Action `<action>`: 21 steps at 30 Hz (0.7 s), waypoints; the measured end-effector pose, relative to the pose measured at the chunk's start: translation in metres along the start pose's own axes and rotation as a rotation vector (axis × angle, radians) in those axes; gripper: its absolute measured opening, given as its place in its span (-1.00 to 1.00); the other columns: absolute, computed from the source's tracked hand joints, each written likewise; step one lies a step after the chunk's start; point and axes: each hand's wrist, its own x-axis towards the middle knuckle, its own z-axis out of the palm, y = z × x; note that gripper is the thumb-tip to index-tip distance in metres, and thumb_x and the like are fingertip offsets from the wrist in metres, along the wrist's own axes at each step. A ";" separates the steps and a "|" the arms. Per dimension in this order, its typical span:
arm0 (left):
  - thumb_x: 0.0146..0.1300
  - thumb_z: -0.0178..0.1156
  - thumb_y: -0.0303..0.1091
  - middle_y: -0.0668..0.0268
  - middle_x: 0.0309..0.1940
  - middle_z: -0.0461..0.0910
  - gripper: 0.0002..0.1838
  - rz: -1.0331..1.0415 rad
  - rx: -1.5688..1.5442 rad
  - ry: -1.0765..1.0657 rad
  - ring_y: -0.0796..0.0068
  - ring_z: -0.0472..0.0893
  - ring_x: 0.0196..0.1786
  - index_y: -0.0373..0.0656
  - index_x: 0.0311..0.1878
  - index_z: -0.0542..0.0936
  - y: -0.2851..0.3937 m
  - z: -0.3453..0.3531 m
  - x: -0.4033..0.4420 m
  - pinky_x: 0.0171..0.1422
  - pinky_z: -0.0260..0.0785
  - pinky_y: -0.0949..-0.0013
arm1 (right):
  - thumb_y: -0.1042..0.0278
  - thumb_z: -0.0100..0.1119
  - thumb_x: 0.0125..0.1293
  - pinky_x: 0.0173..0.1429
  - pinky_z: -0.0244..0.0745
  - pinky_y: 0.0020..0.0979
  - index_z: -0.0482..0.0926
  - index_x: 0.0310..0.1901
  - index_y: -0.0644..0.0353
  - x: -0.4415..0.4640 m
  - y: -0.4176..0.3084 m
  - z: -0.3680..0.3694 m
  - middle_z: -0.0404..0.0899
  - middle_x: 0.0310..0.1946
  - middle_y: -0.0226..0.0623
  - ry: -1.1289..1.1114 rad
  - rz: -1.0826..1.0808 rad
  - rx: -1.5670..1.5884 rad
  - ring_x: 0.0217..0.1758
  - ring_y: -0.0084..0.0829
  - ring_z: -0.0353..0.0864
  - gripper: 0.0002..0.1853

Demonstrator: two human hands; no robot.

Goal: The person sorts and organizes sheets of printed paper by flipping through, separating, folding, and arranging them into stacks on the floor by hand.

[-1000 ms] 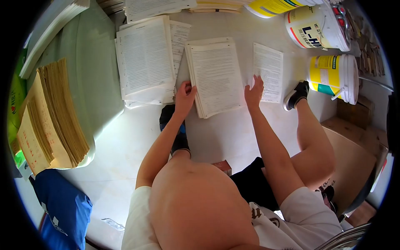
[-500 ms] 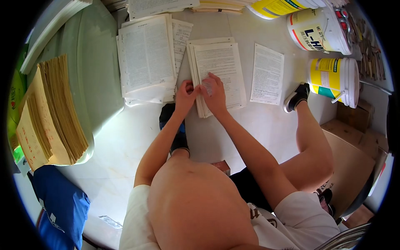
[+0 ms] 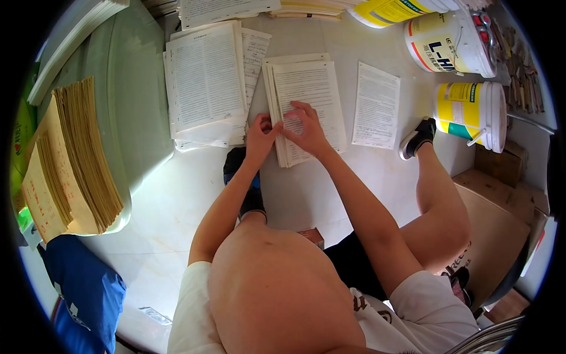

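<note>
A thick stack of printed papers (image 3: 315, 88) lies on the floor in front of me, its layers slightly fanned at the left side. My left hand (image 3: 261, 140) is at the stack's left edge, thumb and forefinger curled together in a pinch on the paper edges. Over the top page rests my right hand (image 3: 309, 133), fingers bent and apart from the thumb, which reaches to the left hand's fingertips. How many sheets lie between the left fingers is hidden. To the right, a single printed sheet (image 3: 376, 106) lies flat; to the left is another paper pile (image 3: 206, 76).
Yellow-and-white buckets (image 3: 469, 115) stand at the right, above a cardboard box (image 3: 492, 233). On the left, bundles of brown-edged papers (image 3: 88, 153) rest on a pale green surface (image 3: 138, 88). My shoes (image 3: 421, 138) flank the stack. A blue bag (image 3: 88, 289) is lower left.
My right hand has shifted slightly, its fingers spreading farther from the thumb. The left hand keeps its place at the stack's edge. The whole view has moved a little.
</note>
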 end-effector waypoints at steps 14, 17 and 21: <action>0.39 0.44 -0.29 0.34 -0.27 0.72 -0.62 0.045 0.086 0.017 0.67 0.63 -0.25 -0.31 0.08 0.55 -0.011 0.001 0.004 -0.16 0.48 0.52 | 0.43 0.57 0.07 0.55 0.30 -0.08 0.68 -0.10 0.06 0.004 0.012 -0.002 0.43 0.40 -0.16 -0.045 0.065 0.185 0.48 0.02 0.35 -0.66; 0.39 0.44 -0.29 0.34 -0.27 0.72 -0.62 0.039 0.048 0.011 0.67 0.63 -0.25 -0.31 0.08 0.54 -0.010 0.001 0.003 -0.15 0.48 0.53 | 0.46 0.53 0.09 0.53 0.33 -0.10 0.68 -0.15 0.11 0.002 0.014 0.006 0.45 0.39 -0.15 0.011 0.057 0.168 0.45 0.01 0.36 -0.72; 0.38 0.45 -0.29 0.33 -0.27 0.72 -0.62 0.034 0.063 0.016 0.67 0.63 -0.25 -0.31 0.08 0.55 -0.012 0.001 0.004 -0.16 0.48 0.53 | 0.48 0.49 0.15 0.43 0.46 -0.13 0.68 -0.22 0.19 0.003 0.011 0.017 0.46 0.37 -0.15 0.085 0.121 0.180 0.41 -0.03 0.40 -0.82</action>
